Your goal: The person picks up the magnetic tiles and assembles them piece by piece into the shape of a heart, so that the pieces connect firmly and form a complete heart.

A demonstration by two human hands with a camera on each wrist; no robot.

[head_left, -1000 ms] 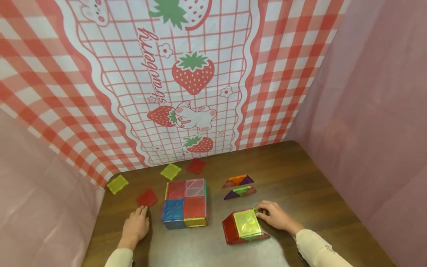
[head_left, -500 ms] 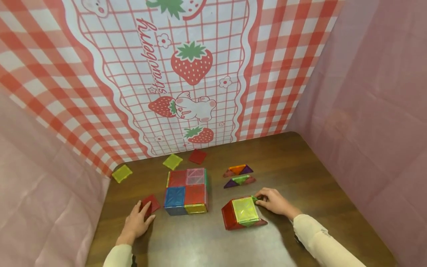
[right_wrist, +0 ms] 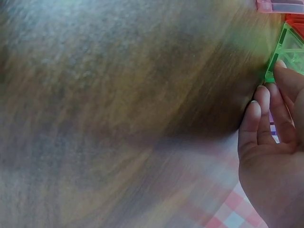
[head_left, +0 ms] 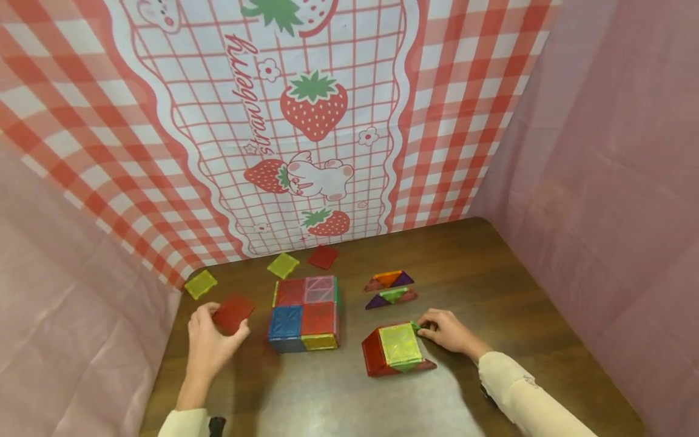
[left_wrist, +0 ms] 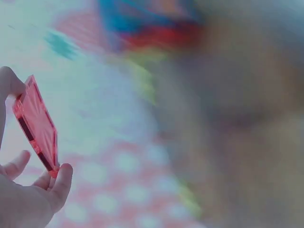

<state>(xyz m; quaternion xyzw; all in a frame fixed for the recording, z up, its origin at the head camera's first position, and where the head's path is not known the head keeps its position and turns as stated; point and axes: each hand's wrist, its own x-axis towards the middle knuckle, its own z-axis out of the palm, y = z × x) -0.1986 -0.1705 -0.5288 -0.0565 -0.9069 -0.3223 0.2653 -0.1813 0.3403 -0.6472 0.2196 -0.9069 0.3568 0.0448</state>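
Note:
In the head view my left hand (head_left: 206, 346) holds a red square magnetic tile (head_left: 235, 312) above the table's left side, thumb and fingers at opposite edges. The left wrist view shows this tile (left_wrist: 42, 124) tilted, almost edge-on. My right hand (head_left: 448, 331) is at the right side of a small magnetic-tile structure (head_left: 401, 345), which has a yellow top and a sloping red side. The right wrist view has thumb and finger pinching a green triangular tile (right_wrist: 290, 53) at that structure; the tile lies partly outside the frame.
Left of centre stands a low block of joined tiles (head_left: 319, 318), red, pink, blue and yellow. Two strips of triangles (head_left: 390, 296) lie behind the small structure. Loose yellow tiles (head_left: 201, 284) and a red tile (head_left: 323, 257) lie near the back edge, before a strawberry-print cloth (head_left: 317, 109).
My left hand has gripped the red square tile and lifted it off the table. My right hand stays at the green triangle. The head view has shifted slightly.

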